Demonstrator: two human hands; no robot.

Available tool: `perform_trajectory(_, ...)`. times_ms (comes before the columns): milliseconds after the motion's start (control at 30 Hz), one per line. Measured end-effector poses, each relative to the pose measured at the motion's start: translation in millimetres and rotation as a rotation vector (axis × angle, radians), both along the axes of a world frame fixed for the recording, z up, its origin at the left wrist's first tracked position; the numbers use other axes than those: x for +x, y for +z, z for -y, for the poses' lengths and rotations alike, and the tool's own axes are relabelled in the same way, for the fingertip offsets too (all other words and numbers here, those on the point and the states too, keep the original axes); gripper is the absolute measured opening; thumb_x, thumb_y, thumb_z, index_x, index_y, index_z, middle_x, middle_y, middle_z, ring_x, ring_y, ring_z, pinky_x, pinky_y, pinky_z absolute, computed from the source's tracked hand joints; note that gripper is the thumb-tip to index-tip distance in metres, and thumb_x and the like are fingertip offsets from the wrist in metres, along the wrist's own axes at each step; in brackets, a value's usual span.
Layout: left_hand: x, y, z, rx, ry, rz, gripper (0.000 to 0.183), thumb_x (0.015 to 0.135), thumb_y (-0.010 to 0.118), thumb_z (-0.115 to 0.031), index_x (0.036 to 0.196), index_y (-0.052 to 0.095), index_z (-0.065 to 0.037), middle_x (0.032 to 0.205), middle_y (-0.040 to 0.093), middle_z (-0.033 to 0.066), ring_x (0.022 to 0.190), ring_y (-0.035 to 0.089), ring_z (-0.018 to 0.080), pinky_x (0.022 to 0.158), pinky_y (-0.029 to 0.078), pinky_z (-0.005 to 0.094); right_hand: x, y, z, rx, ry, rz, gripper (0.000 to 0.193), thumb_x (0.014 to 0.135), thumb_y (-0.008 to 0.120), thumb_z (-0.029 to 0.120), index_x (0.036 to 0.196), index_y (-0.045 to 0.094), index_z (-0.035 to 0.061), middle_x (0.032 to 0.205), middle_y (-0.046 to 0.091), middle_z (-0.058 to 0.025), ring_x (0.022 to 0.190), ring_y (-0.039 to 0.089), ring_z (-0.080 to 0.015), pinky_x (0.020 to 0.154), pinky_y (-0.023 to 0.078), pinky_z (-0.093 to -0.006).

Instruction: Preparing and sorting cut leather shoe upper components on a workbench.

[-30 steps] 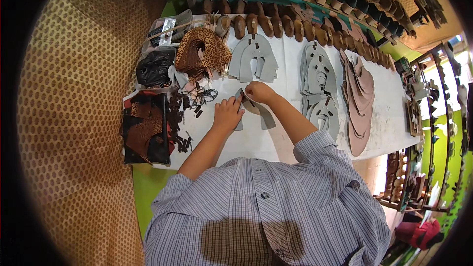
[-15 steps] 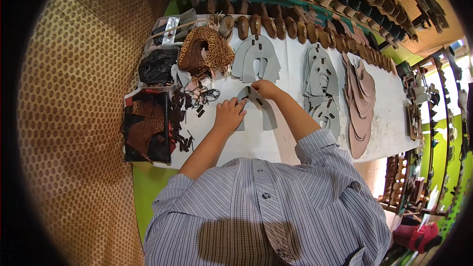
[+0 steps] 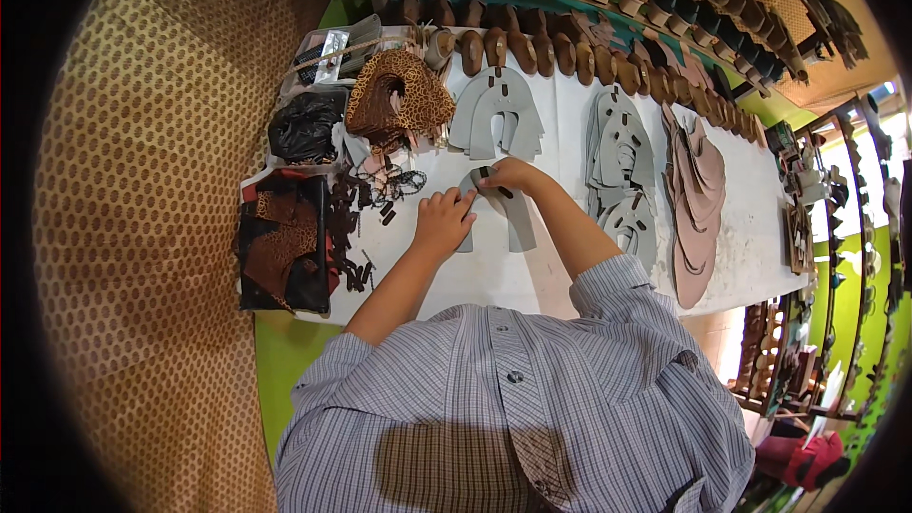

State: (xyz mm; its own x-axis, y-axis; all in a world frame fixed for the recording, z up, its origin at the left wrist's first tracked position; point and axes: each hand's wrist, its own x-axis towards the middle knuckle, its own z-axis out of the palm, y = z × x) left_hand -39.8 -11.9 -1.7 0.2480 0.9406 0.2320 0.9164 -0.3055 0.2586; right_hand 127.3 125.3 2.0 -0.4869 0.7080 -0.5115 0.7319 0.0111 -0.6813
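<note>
Your left hand (image 3: 443, 221) is lying flat with the fingers spread a little, pressing down on the left leg of a grey horseshoe-shaped cut piece (image 3: 502, 212) that sits on the white table (image 3: 760, 228) right in front of you. Your right hand (image 3: 508, 174) is at the top curve of that same piece, fingers pinched narrow on a small dark strip (image 3: 486, 173) there. I can't tell if the strip is actually stuck down or just held.

Just beyond your hands there's a stack of the same grey horseshoe pieces (image 3: 499, 114), and off to your right another grey pile (image 3: 619, 157) with dark strips already on them. Further right is a pile of pinkish-tan pieces (image 3: 698, 199).

On your left you've got a leopard-print heap (image 3: 397, 95), a black bag (image 3: 304, 126) and a bunch of loose dark strips (image 3: 351, 228) scattered beside a flat stack of dark and animal-print material (image 3: 280, 247). A row of brown heels (image 3: 532, 49) runs along the far edge of the table.
</note>
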Motion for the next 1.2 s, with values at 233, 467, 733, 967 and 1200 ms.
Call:
perform_trajectory(233, -2, 0, 3, -0.034, -0.002, 0.037, 0.044, 0.079, 0.057, -0.030, 0.119, 0.052, -0.014, 0.101, 0.051, 0.0040, 0.089, 0.050, 0.0220, 0.075, 0.036, 0.0385, -7, 7, 20, 0.497, -0.041, 0.235, 0.049, 0.064, 0.073, 0.037, 0.100, 0.062, 0.0048, 0.091, 0.062, -0.0156, 0.086, 0.060, -0.0300, 0.076, 0.047, -0.0362)
perform_trajectory(467, -2, -5, 3, 0.007, 0.095, 0.178, 0.052, 0.078, 0.058, -0.028, 0.125, 0.047, -0.008, 0.113, 0.050, 0.0103, 0.102, 0.047, 0.0267, 0.085, 0.035, 0.0406, 29, -2, 45, 0.716, -0.393, -0.061, 0.022, 0.073, 0.064, 0.021, 0.092, 0.066, 0.0096, 0.082, 0.061, -0.0105, 0.081, 0.058, -0.0296, 0.073, 0.047, -0.0375)
perform_trajectory(733, -2, -9, 1, 0.047, 0.028, 0.087, 0.043, 0.078, 0.058, -0.025, 0.120, 0.053, -0.015, 0.119, 0.049, 0.0096, 0.108, 0.044, 0.0251, 0.090, 0.032, 0.0404, 39, -13, 103, 1.012, -0.139, -0.012, 0.023, 0.076, 0.063, 0.021, 0.098, 0.065, 0.0152, 0.086, 0.056, -0.0036, 0.083, 0.053, -0.0243, 0.070, 0.044, -0.0367)
perform_trajectory(967, -2, -12, -12, -0.062, 0.074, 0.178, 0.051, 0.078, 0.060, -0.028, 0.124, 0.048, -0.009, 0.123, 0.049, 0.0110, 0.113, 0.043, 0.0279, 0.092, 0.031, 0.0439, 31, -17, 99, 0.965, -0.303, 0.033, 0.030, 0.077, 0.063, 0.023, 0.106, 0.062, 0.0163, 0.094, 0.057, -0.0040, 0.090, 0.053, -0.0250, 0.075, 0.043, -0.0383)
perform_trajectory(1200, 13, 6, -59, -0.289, 0.142, 0.179, 0.067, 0.072, 0.065, -0.032, 0.129, 0.040, -0.007, 0.117, 0.053, 0.0106, 0.108, 0.046, 0.0307, 0.088, 0.036, 0.0444, 26, -5, 55, 0.601, -0.295, 0.093, 0.034, 0.069, 0.070, 0.024, 0.100, 0.061, 0.0130, 0.092, 0.060, -0.0059, 0.091, 0.056, -0.0264, 0.076, 0.045, -0.0367)
